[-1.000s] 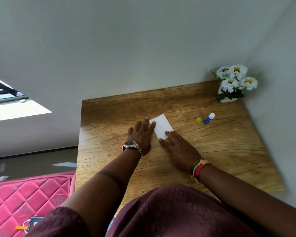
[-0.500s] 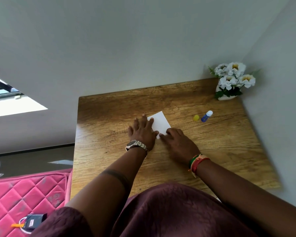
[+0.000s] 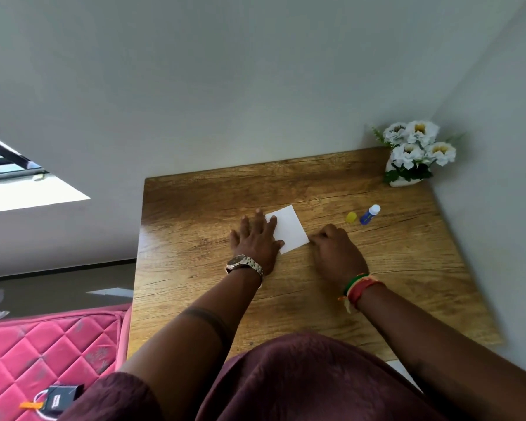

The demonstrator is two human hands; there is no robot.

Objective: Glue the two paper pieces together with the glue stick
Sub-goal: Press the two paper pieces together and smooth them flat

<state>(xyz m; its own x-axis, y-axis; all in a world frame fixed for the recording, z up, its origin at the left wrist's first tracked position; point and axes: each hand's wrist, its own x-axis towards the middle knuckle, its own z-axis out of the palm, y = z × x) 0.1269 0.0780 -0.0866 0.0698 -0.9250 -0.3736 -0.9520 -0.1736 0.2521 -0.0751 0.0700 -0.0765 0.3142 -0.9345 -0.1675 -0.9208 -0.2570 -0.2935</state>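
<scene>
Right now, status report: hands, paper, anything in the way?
Left hand flat, pressing paper. Right hand curled at its near right corner, gripping nothing seen. Glue stick and cap lie apart to the right. Nothing in the way.

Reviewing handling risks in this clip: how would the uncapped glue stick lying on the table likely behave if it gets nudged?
The glue stick lies on its side on the smooth wooden table, and it looks round, so a nudge would probably roll it. It looks small and light, so it should shift easily. Its yellow cap sits off beside it, so the exposed tip might smear.
</scene>
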